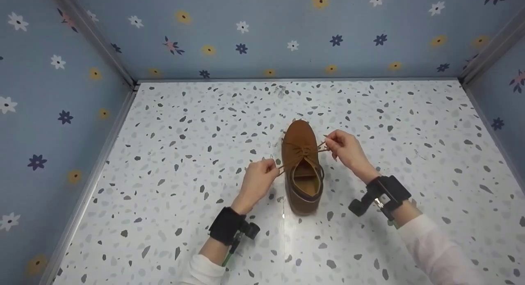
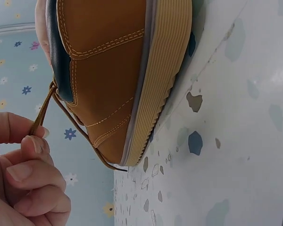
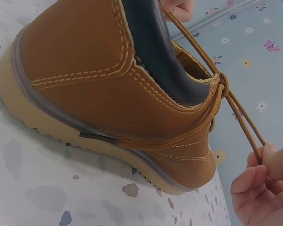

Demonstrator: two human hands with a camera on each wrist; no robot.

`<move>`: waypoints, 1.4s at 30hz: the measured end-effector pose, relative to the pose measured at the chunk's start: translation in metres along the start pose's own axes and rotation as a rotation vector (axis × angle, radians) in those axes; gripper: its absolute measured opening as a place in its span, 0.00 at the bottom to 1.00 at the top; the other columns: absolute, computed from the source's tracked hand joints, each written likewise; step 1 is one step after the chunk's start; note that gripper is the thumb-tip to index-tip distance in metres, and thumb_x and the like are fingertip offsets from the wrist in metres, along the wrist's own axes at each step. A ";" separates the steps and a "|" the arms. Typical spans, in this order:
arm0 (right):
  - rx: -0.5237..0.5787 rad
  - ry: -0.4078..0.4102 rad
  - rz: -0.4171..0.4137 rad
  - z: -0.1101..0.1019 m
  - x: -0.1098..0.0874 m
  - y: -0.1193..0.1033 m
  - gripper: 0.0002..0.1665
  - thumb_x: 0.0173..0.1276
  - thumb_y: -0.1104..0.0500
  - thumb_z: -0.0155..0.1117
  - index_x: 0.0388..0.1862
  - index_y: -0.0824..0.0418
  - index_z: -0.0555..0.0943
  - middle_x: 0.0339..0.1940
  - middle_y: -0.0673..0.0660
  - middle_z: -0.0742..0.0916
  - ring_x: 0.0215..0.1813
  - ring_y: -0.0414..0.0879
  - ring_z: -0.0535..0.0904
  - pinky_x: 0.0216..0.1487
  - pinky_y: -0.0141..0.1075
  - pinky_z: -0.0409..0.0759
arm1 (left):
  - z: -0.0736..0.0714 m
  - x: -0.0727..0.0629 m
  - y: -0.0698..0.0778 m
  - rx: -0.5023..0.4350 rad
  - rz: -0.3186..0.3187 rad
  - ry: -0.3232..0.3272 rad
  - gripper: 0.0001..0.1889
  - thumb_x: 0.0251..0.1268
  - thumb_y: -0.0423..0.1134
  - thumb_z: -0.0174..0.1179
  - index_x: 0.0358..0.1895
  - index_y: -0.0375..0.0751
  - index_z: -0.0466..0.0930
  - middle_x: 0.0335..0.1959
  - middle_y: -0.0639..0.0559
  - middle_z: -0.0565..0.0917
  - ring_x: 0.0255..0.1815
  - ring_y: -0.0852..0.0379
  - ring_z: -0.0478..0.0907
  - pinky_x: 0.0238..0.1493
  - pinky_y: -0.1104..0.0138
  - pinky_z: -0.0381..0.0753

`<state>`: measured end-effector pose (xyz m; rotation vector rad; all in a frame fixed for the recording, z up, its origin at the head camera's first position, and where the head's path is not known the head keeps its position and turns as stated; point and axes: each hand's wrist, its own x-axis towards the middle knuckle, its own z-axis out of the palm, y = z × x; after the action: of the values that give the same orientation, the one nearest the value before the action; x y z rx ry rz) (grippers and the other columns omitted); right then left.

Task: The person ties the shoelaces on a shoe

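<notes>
A brown shoe (image 1: 300, 133) with a dark padded collar (image 3: 155, 52) stands upright on the speckled surface, its toe pointing away from me. Left of its opening, my left hand (image 1: 257, 177) pinches a doubled strand of the brown shoelace (image 2: 45, 104) between thumb and forefinger. On the other side my right hand (image 1: 348, 151) pinches another doubled strand. Both strands run taut to a knot (image 3: 224, 85) above the tongue. One loose lace end, dark-tipped, hangs along the shoe's side in the right wrist view; another droops toward the sole (image 2: 162, 70) in the left wrist view.
Blue flowered panels (image 1: 270, 35) with metal edging (image 1: 295, 79) enclose the white speckled surface (image 1: 197, 125) at the back and both sides. Black camera straps (image 1: 227, 225) sit on both wrists, below white sleeves (image 1: 439, 248).
</notes>
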<state>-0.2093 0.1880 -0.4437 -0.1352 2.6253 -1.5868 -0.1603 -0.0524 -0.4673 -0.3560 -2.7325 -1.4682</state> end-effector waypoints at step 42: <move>0.194 -0.048 0.092 -0.006 0.000 0.003 0.10 0.71 0.61 0.48 0.33 0.68 0.70 0.22 0.56 0.72 0.20 0.40 0.66 0.20 0.29 0.65 | 0.001 -0.009 0.006 0.122 -0.174 -0.035 0.12 0.56 0.38 0.49 0.16 0.46 0.68 0.10 0.58 0.66 0.12 0.60 0.64 0.13 0.68 0.61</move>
<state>-0.2100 0.1944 -0.4435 -0.0400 2.3892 -1.7712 -0.1503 -0.0500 -0.4640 -0.1451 -2.9291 -1.3321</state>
